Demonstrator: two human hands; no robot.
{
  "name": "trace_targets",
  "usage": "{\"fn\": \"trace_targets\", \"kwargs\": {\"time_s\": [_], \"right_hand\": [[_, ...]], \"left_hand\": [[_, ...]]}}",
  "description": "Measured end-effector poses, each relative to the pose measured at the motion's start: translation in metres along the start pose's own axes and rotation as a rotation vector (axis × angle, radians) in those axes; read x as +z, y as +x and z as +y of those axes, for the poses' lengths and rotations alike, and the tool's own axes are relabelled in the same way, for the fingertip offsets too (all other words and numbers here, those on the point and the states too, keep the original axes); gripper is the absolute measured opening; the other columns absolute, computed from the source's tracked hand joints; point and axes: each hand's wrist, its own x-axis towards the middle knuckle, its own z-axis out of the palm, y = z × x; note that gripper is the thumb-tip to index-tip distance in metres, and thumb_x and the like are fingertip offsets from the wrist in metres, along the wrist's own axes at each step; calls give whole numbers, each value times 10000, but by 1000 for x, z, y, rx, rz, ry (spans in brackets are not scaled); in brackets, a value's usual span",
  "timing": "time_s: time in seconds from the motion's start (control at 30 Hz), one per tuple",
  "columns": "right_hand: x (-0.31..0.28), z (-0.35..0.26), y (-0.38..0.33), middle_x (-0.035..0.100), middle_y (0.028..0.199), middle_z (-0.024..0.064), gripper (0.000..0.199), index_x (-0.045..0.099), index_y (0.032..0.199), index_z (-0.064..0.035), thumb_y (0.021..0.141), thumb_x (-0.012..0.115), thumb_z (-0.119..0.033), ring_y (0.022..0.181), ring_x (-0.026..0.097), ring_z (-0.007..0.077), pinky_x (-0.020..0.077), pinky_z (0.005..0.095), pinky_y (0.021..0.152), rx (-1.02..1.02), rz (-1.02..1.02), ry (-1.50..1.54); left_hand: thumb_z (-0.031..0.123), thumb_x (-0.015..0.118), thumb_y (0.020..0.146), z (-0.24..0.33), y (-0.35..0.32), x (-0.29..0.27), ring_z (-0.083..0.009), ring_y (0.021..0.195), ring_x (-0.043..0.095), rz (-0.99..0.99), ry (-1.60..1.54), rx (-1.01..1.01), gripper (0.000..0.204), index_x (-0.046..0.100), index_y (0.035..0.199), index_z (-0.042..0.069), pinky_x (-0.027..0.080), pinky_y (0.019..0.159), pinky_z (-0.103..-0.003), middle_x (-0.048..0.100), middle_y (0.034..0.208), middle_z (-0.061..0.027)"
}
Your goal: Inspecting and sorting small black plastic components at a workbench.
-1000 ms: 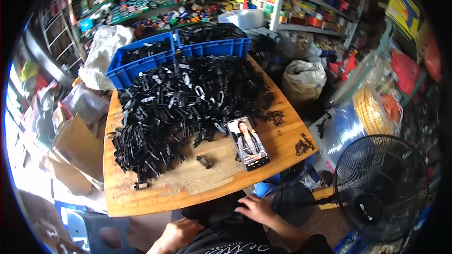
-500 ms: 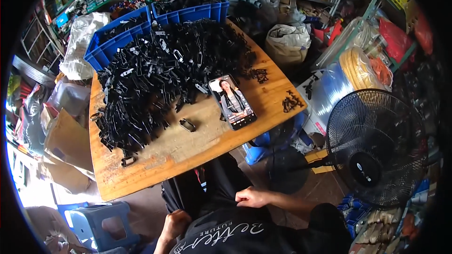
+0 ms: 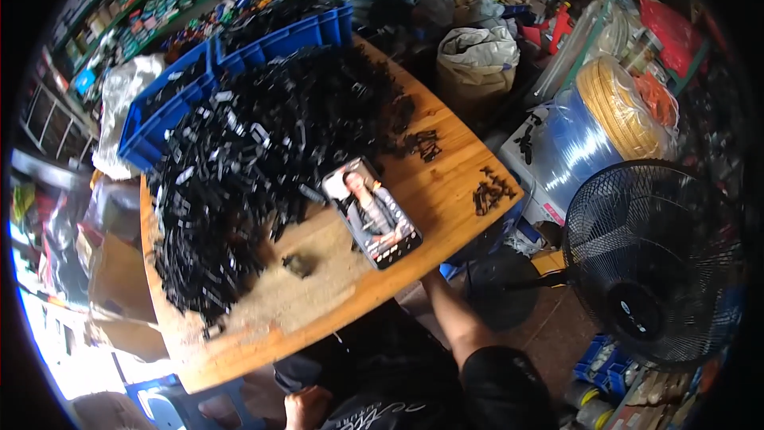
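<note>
My left hand is curled closed in front of my dark shirt, below the table's near edge; whatever lies inside the fingers is hidden. My right forearm reaches forward to the table's near edge, and the hand itself is out of sight beneath the tabletop. Above that arm, a phone lies face up on the wooden table, its lit screen showing a person. Left of the phone sits a small dark part, blurred. A large heap of small black clip-like parts covers the table's left and far side.
Two blue crates with black parts stand behind the heap. Small groups of dark parts lie near the right corner. A black fan stands right of the table, a blue stool at lower left, a white sack beyond.
My right hand has left my lap and gone forward under the table edge. My left hand stays curled near my body. The whole view has shifted and tilted.
</note>
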Motion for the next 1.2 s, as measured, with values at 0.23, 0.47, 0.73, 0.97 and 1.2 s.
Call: {"fn": "trace_targets", "kwargs": {"time_s": [0.23,0.47,0.73,0.97,1.2], "right_hand": [[0,-74,-12,648,1044,130,401,556,1138,-62,858,560,-349,869,634,309,503,420,760,270,-79,22],[-13,-79,-55,636,1067,140,402,549,1151,-60,861,553,-338,897,624,311,492,421,783,449,-258,-8],[-51,-69,-92,623,1093,151,404,540,1166,-58,864,545,-326,929,611,314,480,422,808,572,-467,-46],[-17,-91,-43,611,1115,161,405,533,1179,-57,867,538,-316,957,600,316,469,422,831,431,-749,42],[74,-146,93,599,1137,170,407,526,1192,-55,870,531,-306,985,589,319,458,423,853,-132,-1144,54]], "left_hand": [[95,568,760,-65,-21,-6,-249,653,649,-133,123,-282,152,689,818,167,509,589,-367,672,763,-75],[49,600,729,-71,12,-19,-278,748,644,-136,123,39,161,692,830,136,506,626,-368,671,842,-112],[62,611,733,-47,54,-13,-284,802,640,-469,31,-146,154,690,849,124,509,659,-372,669,883,-121],[71,619,736,-23,49,-23,-288,843,637,-458,-71,-383,152,688,864,116,510,685,-375,667,913,-127],[306,607,803,-42,37,15,-256,641,638,-278,124,-114,163,665,955,289,521,583,-373,657,725,-47]]}}
